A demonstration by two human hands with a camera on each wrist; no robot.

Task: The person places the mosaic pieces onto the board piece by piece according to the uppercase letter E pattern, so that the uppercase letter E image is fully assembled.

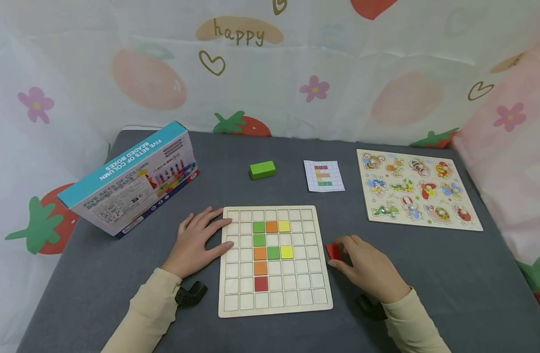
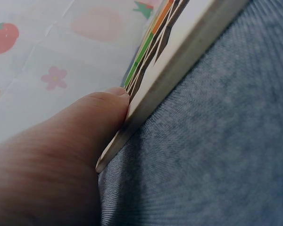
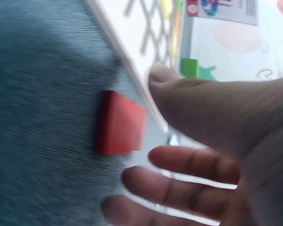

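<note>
A pale wooden grid board (image 1: 292, 299) lies on the table with green, orange, yellow and red square tiles set in some of its squares. My left hand (image 1: 199, 245) rests at the board's left edge, fingers spread; its thumb (image 2: 101, 108) touches the edge in the left wrist view. To the right of the board lies a red block (image 1: 333, 251). Around it reaches my right hand (image 1: 367, 267). The right wrist view has the thumb and fingers apart, with the red block (image 3: 122, 125) on the cloth beyond them, apparently untouched.
Beyond the board sit a green block (image 1: 262, 170) and a small pattern card (image 1: 324, 176) with coloured squares. A blue-and-white box (image 1: 133, 181) stands at the back left. On the right lies an insect picture board (image 1: 420, 189). A printed curtain (image 1: 274, 88) hangs behind the table.
</note>
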